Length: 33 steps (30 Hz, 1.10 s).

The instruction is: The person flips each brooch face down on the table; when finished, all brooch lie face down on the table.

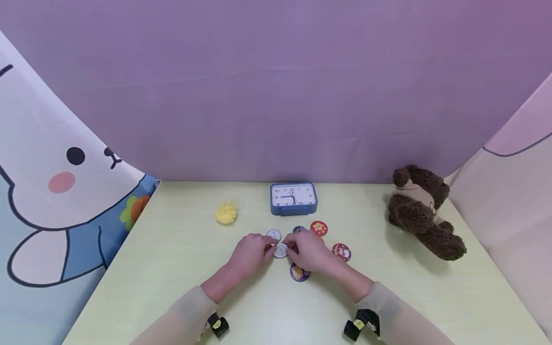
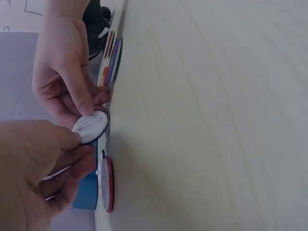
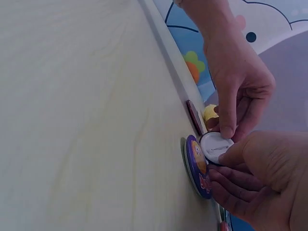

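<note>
Between both hands is a round pin badge (image 1: pixel 281 250), its white back and pin facing up. My left hand (image 1: pixel 252 253) pinches one edge between thumb and fingers. At the opposite edge my right hand (image 1: pixel 311 250) pinches it too; both thumbs show on the white back (image 2: pixel 91 127) in the left wrist view. Another badge (image 1: pixel 273 234) lies white side up just beyond the left fingers. A purple picture badge (image 1: pixel 299 272) lies by the right hand, and a blue one (image 1: pixel 299 229) and an orange one are partly hidden behind that hand.
A red star badge (image 1: pixel 319 228) and a dark red badge (image 1: pixel 341 252) lie to the right. Behind stands a blue clock (image 1: pixel 293 198). A yellow ball of yarn-like material (image 1: pixel 226 213) sits at left, a brown teddy bear (image 1: pixel 422 211) at right.
</note>
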Available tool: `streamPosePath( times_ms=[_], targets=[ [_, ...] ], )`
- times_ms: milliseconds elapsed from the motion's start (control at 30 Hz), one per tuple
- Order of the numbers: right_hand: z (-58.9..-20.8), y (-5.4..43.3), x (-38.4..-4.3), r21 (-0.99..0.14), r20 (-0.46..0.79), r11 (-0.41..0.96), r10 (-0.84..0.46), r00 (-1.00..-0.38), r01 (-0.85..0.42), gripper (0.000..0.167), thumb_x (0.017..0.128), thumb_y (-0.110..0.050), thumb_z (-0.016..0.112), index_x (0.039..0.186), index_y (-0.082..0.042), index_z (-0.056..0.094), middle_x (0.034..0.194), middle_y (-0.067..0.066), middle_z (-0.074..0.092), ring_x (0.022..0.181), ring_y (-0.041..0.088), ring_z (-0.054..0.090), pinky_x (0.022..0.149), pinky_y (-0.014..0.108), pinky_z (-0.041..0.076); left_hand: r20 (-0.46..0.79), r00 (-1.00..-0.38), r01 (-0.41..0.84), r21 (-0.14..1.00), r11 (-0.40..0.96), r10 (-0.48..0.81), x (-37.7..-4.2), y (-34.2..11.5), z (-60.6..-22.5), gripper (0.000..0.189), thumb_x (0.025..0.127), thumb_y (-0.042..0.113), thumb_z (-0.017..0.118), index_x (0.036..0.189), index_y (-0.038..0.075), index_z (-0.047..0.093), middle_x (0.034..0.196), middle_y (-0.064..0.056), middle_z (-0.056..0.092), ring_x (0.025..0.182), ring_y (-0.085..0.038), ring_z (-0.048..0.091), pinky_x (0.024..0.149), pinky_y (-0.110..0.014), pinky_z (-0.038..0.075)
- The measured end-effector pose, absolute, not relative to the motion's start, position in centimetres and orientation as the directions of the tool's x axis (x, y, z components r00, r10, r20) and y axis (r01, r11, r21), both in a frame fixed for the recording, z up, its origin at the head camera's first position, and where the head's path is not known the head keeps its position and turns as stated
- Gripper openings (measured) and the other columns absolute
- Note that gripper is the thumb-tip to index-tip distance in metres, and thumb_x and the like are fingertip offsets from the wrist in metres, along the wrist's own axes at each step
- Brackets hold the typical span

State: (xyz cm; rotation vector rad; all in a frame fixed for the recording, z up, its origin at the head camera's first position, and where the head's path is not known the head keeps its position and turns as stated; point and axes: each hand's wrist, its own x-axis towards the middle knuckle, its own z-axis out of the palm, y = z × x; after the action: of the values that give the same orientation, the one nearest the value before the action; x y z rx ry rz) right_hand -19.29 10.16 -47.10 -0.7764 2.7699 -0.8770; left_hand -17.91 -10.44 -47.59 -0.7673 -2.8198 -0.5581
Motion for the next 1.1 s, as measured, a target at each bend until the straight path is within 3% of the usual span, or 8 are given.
streamPosePath(
  times_ms=[200, 367, 533, 667, 900, 1100],
  targets=[
    [-47.2, 9.6, -19.3, -0.587, 0.010, 0.710, -0.473, -0.881, -0.388, 0.009, 0.098, -0.014, 0.075, 0.107, -0.013, 0.074, 0.086, -0.004, 0.072, 0.073, 0.007, 0.061, 0.065, 0.022, 0.055, 0.234, -0.869, 0.492, 0.328, 0.806, 0.435, -18.2, -10.5, -47.9, 0.023, 0.089, 0.017, 0.086, 0.111, 0.009, 0.082, 0.078, 0.000, 0.076, 0.068, -0.010, 0.059, 0.065, -0.025, 0.054],
    [-47.4, 9.4, -19.4, -0.592, 0.020, 0.717, -0.442, -0.897, -0.367, 0.005, 0.096, -0.015, 0.077, 0.100, -0.013, 0.075, 0.082, -0.005, 0.068, 0.072, 0.009, 0.059, 0.063, 0.021, 0.053, 0.213, -0.855, 0.517, 0.286, 0.807, 0.472, -18.3, -10.4, -48.0, 0.039, 0.081, 0.022, 0.093, 0.116, 0.009, 0.082, 0.080, 0.000, 0.076, 0.071, -0.012, 0.051, 0.073, -0.031, 0.053],
    [-47.8, 9.2, -19.6, -0.581, 0.040, 0.727, -0.424, -0.905, -0.367, 0.006, 0.094, -0.014, 0.079, 0.098, -0.012, 0.075, 0.081, -0.005, 0.068, 0.072, 0.008, 0.058, 0.062, 0.020, 0.052, 0.238, -0.835, 0.546, 0.255, 0.798, 0.495, -18.4, -10.4, -48.1, 0.038, 0.080, 0.024, 0.094, 0.112, 0.008, 0.083, 0.092, -0.005, 0.082, 0.076, -0.016, 0.061, 0.079, -0.037, 0.059],
    [-47.9, 9.3, -19.6, -0.580, 0.051, 0.724, -0.425, -0.904, -0.374, 0.007, 0.094, -0.013, 0.079, 0.099, -0.011, 0.075, 0.083, -0.003, 0.070, 0.073, 0.008, 0.059, 0.064, 0.020, 0.053, 0.253, -0.825, 0.560, 0.243, 0.792, 0.506, -18.4, -10.5, -48.4, 0.035, 0.080, 0.023, 0.094, 0.108, 0.006, 0.083, 0.092, -0.007, 0.080, 0.081, -0.019, 0.066, 0.080, -0.034, 0.060],
    [-47.2, 10.7, -18.8, -0.566, 0.066, 0.724, -0.438, -0.897, -0.395, 0.009, 0.095, -0.009, 0.077, 0.104, -0.008, 0.077, 0.090, 0.000, 0.074, 0.079, 0.009, 0.065, 0.070, 0.022, 0.059, 0.148, -0.859, 0.507, 0.392, 0.768, 0.491, -17.4, -9.9, -47.7, 0.035, 0.084, 0.016, 0.089, 0.114, 0.002, 0.080, 0.103, -0.010, 0.081, 0.091, -0.019, 0.071, 0.086, -0.033, 0.063],
    [-46.4, 12.5, -17.5, -0.547, 0.082, 0.721, -0.460, -0.884, -0.426, 0.010, 0.093, -0.006, 0.078, 0.102, -0.007, 0.077, 0.091, 0.001, 0.075, 0.082, 0.010, 0.067, 0.071, 0.021, 0.058, 0.120, -0.823, 0.545, 0.444, 0.711, 0.555, -16.0, -8.7, -46.6, 0.038, 0.085, 0.022, 0.090, 0.116, 0.003, 0.079, 0.106, -0.008, 0.082, 0.093, -0.017, 0.077, 0.087, -0.030, 0.063]
  ],
)
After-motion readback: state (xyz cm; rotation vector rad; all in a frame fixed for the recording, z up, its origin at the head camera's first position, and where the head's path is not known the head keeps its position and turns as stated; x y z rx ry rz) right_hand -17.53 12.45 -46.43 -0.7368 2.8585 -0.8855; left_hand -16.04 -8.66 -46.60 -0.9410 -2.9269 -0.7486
